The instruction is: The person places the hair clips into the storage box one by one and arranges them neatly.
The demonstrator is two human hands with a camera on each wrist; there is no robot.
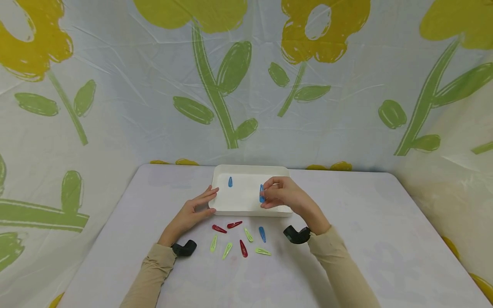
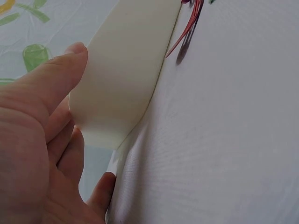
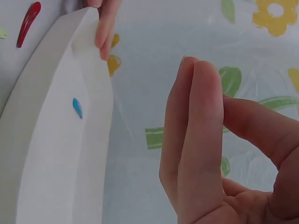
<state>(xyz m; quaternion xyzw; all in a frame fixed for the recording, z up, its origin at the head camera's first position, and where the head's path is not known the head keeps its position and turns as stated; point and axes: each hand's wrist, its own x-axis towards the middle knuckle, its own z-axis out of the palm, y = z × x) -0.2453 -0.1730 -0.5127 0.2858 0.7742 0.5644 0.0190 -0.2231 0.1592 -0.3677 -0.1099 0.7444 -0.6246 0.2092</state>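
My right hand (image 1: 283, 192) pinches a blue snap hair clip (image 1: 262, 193) between thumb and fingers above the right part of a white tray (image 1: 242, 212). In the right wrist view the right hand's fingers (image 3: 201, 140) hide that clip. Another blue hair clip (image 1: 230, 182) lies inside the tray at the left. My left hand (image 1: 194, 211) touches the tray's left front corner, its fingers spread and fairly straight. The left thumb (image 2: 70, 67) lies against the tray wall. In front of the tray are red clips (image 1: 243, 248), yellow-green clips (image 1: 227, 250) and a blue clip (image 1: 262, 234).
The tray stands near the back of a table (image 1: 346, 265) under a pale cloth. A hanging sheet with printed flowers (image 1: 265, 141) closes off the back and sides. Black wrist mounts (image 1: 297, 235) sit on both wrists.
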